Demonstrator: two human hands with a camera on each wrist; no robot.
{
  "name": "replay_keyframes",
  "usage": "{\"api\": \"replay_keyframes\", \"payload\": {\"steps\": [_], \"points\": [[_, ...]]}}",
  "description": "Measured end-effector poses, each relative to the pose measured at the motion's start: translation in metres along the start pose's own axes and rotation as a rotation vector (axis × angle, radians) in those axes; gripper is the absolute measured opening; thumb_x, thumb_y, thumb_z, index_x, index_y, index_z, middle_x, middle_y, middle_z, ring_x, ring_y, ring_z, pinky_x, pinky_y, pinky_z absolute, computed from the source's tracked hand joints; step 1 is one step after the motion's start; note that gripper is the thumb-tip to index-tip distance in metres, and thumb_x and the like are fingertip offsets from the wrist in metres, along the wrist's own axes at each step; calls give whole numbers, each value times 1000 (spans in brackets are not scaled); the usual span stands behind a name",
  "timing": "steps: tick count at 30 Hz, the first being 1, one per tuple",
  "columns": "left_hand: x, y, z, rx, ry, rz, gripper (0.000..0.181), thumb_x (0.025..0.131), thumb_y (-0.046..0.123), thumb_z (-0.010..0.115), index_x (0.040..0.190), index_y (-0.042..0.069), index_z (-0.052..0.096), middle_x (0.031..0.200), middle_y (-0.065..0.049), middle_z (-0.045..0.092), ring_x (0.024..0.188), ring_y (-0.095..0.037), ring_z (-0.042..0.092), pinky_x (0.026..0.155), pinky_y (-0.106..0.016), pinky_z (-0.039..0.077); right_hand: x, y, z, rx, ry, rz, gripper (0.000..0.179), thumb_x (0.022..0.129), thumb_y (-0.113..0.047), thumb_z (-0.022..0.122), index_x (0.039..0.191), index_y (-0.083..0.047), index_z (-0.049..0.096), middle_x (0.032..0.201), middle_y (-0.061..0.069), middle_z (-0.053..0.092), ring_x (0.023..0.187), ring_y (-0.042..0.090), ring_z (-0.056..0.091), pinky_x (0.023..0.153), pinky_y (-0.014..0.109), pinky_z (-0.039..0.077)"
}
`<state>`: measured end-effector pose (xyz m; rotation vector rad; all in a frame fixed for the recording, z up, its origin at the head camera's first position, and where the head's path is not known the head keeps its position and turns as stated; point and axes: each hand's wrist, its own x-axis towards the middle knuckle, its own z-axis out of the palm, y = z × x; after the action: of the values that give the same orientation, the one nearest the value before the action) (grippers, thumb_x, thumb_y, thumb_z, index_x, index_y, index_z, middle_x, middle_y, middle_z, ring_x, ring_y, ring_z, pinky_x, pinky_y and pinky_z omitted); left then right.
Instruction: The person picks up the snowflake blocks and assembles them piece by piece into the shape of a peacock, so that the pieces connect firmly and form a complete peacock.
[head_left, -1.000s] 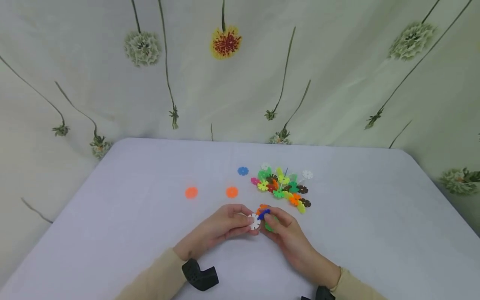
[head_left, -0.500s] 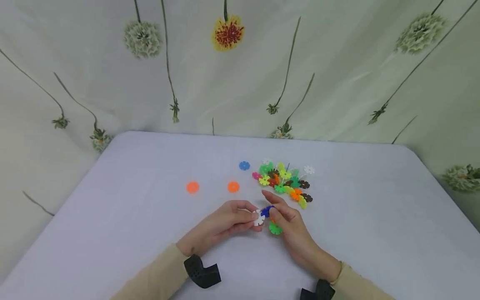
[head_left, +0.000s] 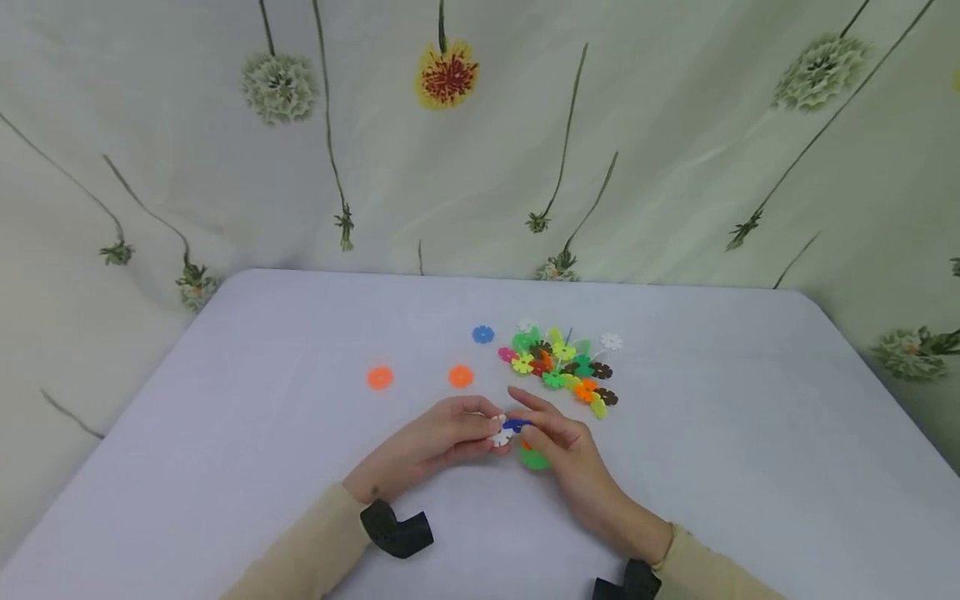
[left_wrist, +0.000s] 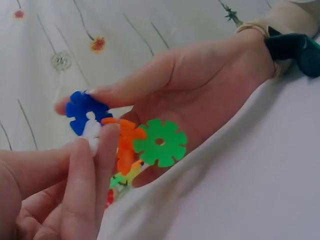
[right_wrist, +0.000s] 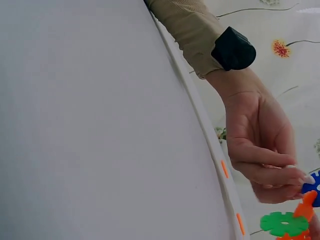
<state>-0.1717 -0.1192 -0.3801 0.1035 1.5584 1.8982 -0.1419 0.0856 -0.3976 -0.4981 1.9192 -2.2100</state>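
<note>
My left hand [head_left: 450,437] pinches a white notched flower disc [head_left: 501,437] between thumb and fingers. My right hand [head_left: 581,462] pinches a dark blue flower disc [left_wrist: 80,111], its index finger stretched out above. The white disc's edge meets the blue one at a notch; how deeply they interlock I cannot tell. From the blue disc an orange disc [left_wrist: 127,142] and a green disc [left_wrist: 162,143] run on as one linked piece below the right palm. In the right wrist view, the left fingers hold the white disc beside the blue disc [right_wrist: 312,190].
A pile of mixed-colour flower discs [head_left: 558,367] lies beyond the hands on the white table [head_left: 300,333]. Left of it rest a lighter blue disc [head_left: 483,334] and two orange discs, one nearer [head_left: 461,377] and one farther left [head_left: 380,377]. A floral cloth [head_left: 480,167] hangs behind.
The right index finger has lifted off and stretched out. In the right hand, the blue disc has turned to a flatter angle against the white one. The left hand keeps its pinch.
</note>
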Motion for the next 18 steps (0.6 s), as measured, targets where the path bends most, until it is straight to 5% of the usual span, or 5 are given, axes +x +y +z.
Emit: {"api": "replay_keyframes", "payload": {"steps": [5, 9, 13, 15, 18], "points": [[0, -2, -14, 145, -26, -16, 32, 89, 19, 66, 111, -4, 60, 106, -13, 60, 94, -22, 61, 87, -32, 47, 0, -3, -2, -91, -89, 44, 25, 94, -12, 57, 113, 0, 66, 136, 11, 47, 132, 19, 32, 105, 41, 27], [0, 0, -24, 541, 0, 90, 23, 87, 20, 68, 102, 3, 67, 93, -4, 66, 83, -19, 62, 77, -30, 51, -1, -7, -4, -203, -141, 79, 26, 95, -17, 56, 116, -6, 67, 132, 5, 52, 134, 16, 26, 107, 52, 16], [-6, 9, -35, 883, 168, 164, 11, 85, 20, 71, 95, 16, 70, 87, 7, 64, 84, -14, 58, 74, -31, 50, 1, -23, -20, -281, -174, 20, 26, 96, -12, 54, 118, -2, 64, 126, 9, 57, 127, 19, 41, 102, 48, 31], [-8, 18, -42, 964, 276, 184, 12, 84, 19, 71, 95, 19, 70, 88, 8, 63, 86, -14, 56, 75, -31, 48, 8, -36, -40, -296, -123, -38, 26, 96, -10, 54, 117, 4, 61, 118, 16, 60, 113, 25, 53, 92, 44, 43], [-2, 29, -54, 974, 400, 212, 23, 83, 15, 72, 106, 16, 67, 94, 2, 62, 85, -17, 56, 76, -34, 48, 30, -51, -82, -412, 58, -95, 30, 96, -16, 54, 115, 8, 59, 106, 21, 63, 92, 30, 60, 77, 34, 52]]}}
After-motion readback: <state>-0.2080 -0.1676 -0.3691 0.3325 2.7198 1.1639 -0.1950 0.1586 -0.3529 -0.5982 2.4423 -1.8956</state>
